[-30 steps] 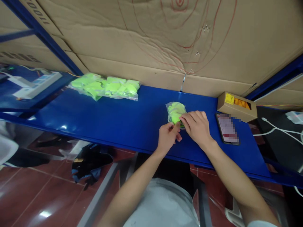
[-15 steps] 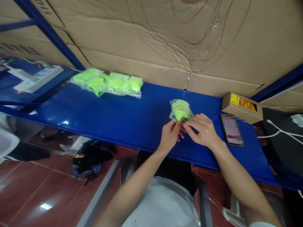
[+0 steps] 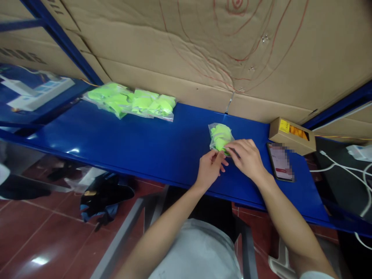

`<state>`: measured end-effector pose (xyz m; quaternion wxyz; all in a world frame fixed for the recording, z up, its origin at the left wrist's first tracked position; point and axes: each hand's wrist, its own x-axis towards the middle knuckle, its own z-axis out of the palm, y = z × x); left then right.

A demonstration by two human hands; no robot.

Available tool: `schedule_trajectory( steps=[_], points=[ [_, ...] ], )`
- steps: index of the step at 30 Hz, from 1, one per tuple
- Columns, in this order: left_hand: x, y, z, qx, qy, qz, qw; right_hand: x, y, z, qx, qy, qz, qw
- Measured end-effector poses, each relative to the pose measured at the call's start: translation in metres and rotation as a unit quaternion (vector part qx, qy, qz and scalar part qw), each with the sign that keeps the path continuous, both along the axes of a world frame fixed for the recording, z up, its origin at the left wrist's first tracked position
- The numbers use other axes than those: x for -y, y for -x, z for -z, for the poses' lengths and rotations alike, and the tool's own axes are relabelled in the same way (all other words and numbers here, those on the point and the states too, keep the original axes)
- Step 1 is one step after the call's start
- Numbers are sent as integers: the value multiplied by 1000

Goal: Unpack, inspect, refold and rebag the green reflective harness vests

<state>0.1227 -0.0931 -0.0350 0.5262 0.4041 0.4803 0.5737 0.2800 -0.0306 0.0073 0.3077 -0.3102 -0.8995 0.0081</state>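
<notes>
A clear plastic bag (image 3: 220, 136) with a bright yellow-green, cloth-like item inside lies on the blue table in front of me. My left hand (image 3: 209, 167) pinches its near edge between thumb and fingers. My right hand (image 3: 246, 157) is closed on the same edge from the right, fingertips close to the left thumb. The bag's near end is partly hidden by my fingers. Further left, against the cardboard, lie several similar filled bags (image 3: 152, 104), apart from both hands.
Right of my hands, a phone (image 3: 280, 162) lies beside a brown box (image 3: 290, 135) with a yellow label. White cables (image 3: 345, 164) run at far right. A power strip (image 3: 40, 95) sits at far left. A cardboard panel (image 3: 139, 46) stands behind the blue table (image 3: 116, 143).
My right hand's fingers have shifted slightly left over the bag's near edge, and more of the yellow-green item shows near the fingertips. The camera view has moved a little.
</notes>
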Motion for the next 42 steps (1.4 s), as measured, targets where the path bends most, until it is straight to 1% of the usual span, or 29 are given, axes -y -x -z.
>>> schedule_trajectory(
  steps=[2,6,9,12,14,16,21,23,27,31,33,35,39,42],
  points=[
    [1,0,-1,-3,2,-3,1000,1,-2,-3,-13,2,-12,1000],
    [1,0,-2,-8,6,-4,1000,2,-6,-9,-42,3,-9,999],
    [1,0,-1,-9,8,-2,1000,4,-7,-10,-13,2,-21,1000],
    [1,0,0,-9,7,-4,1000,7,-6,-10,22,-32,-28,999],
    [1,0,0,-14,3,-5,1000,10,-4,-11,25,-52,-19,998],
    [1,-1,-1,-22,-4,0,1000,12,0,-11,10,-52,2,999],
    [4,-1,-1,-51,-17,16,998,15,11,-6,-23,9,81,996],
    [5,1,-1,-61,-17,23,998,15,14,-3,-17,23,97,995],
    [7,5,-2,-70,-1,48,996,16,14,0,11,21,90,996],
    [9,9,-4,-72,29,83,993,17,12,0,15,47,66,997],
    [11,9,-7,-80,39,93,992,18,13,1,22,57,68,996],
    [13,9,-9,-88,43,97,990,17,14,2,34,51,81,995],
    [17,9,-9,-99,42,99,989,14,14,5,56,10,110,992],
    [18,9,-6,-101,42,93,990,12,13,5,53,13,85,995]
  ],
)
